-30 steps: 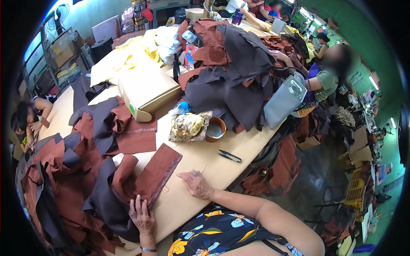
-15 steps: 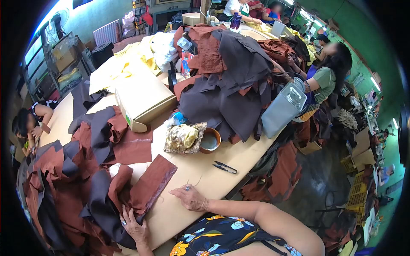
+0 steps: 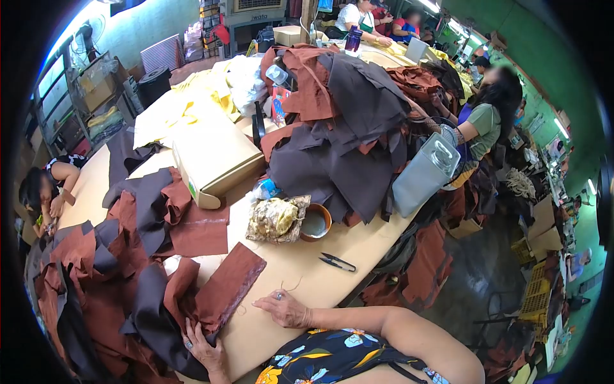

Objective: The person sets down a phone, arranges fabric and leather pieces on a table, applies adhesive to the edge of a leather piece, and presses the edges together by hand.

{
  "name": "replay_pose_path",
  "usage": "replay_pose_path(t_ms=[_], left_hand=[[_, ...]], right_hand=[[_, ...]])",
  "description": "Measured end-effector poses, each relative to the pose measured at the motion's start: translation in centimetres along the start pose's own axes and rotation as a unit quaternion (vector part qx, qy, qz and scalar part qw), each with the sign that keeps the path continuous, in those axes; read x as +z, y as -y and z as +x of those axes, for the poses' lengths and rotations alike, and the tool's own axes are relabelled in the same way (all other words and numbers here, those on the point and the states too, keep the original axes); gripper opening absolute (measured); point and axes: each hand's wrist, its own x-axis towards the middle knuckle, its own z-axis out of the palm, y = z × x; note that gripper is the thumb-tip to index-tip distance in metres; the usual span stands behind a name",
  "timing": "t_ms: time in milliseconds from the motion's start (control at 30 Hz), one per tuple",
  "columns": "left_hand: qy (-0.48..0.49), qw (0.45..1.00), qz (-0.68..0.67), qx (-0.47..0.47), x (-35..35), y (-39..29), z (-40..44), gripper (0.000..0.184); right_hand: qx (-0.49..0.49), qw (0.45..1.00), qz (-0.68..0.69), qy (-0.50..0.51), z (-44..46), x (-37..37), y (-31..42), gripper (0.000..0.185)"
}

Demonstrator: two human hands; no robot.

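Note:
My left hand (image 3: 204, 351) lies on a reddish-brown and dark grey cloth piece at the table's near edge, fingers stretched out and a little apart. Just above it, a reddish-brown flap (image 3: 231, 280) with a pale, sticky-looking edge extends over the tabletop. My right hand (image 3: 286, 311) rests on the bare board to the right of that flap, fingers extended and holding nothing. Loose threads (image 3: 292, 283) lie by its fingertips. Farther off are black thread snips (image 3: 338, 262), a brown bowl (image 3: 318, 223) of whitish stuff and a crumpled, smeared packet (image 3: 274, 219).
Cut cloth (image 3: 109, 281) is heaped on the left, with a taller dark grey and brown pile (image 3: 339, 141) at the back. A cardboard box (image 3: 217, 160) and a translucent container (image 3: 422, 176) stand on the table (image 3: 288, 262). Other people sit around it.
The view has tilted slightly, so the things on the table sit a little lower in the picture. Both hands keep nearly the same place on the cloth and table.

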Motion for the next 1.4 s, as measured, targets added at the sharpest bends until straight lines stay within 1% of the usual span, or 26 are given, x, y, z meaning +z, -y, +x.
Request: replay_pose_path(t_ms=[133,267,367,467,567,767,1067,1133,1233,1267,1300,1333,1400], left_hand=[[-0.003,1.000,-0.010,-0.005,-0.2,-0.4,0.0,0.063],[0.009,1.000,-0.004,0.002,-0.4,-0.3,0.1,0.067],[0.060,0.998,-0.017,-0.010,-1.4,-0.4,0.6,0.068],[0.114,0.993,-0.029,0.003,-3.2,-1.0,1.4,0.068],[0.131,0.991,-0.021,0.010,-3.4,-0.6,1.2,0.068],[0.081,0.997,-0.008,0.005,-1.5,0.0,0.2,0.069],[0.086,0.996,-0.023,-0.012,-1.8,-0.5,0.1,0.070],[0.079,0.997,-0.025,-0.001,-1.4,-0.5,0.4,0.069],[0.072,0.997,-0.017,-0.008,-1.9,-1.2,0.7,0.068],[0.064,0.998,-0.014,-0.004,-1.8,-1.2,0.6,0.067],[0.050,0.999,-0.013,-0.007,-1.7,-1.3,0.6,0.067],[0.054,0.998,-0.012,-0.016,-1.8,-1.6,0.6,0.067],[0.036,0.999,-0.013,0.007,-1.0,-0.5,0.1,0.068]], right_hand=[[0.009,1.000,0.013,0.004,0.2,-0.3,0.3,0.065],[0.017,1.000,-0.010,0.008,0.3,-1.0,0.7,0.064],[0.016,1.000,-0.014,-0.003,0.3,-1.1,0.8,0.062],[0.016,1.000,-0.003,-0.009,0.4,-1.2,0.8,0.061],[0.018,1.000,-0.002,-0.010,0.4,-1.1,0.7,0.062],[0.021,1.000,-0.004,-0.007,0.3,-1.1,0.7,0.062],[0.025,0.999,-0.027,0.000,0.1,-0.8,0.6,0.063],[0.020,1.000,-0.022,0.004,0.0,-0.6,0.3,0.062],[0.018,0.999,0.042,-0.023,-0.3,-0.8,-0.2,0.060],[0.008,0.997,0.054,-0.050,-0.2,-1.2,-0.3,0.058],[0.017,0.997,0.055,-0.059,-0.5,-1.7,-0.6,0.056],[0.020,0.998,0.011,-0.063,-0.8,-2.3,-1.1,0.052],[0.028,0.994,0.009,-0.106,-0.7,-3.6,-2.3,0.045]])
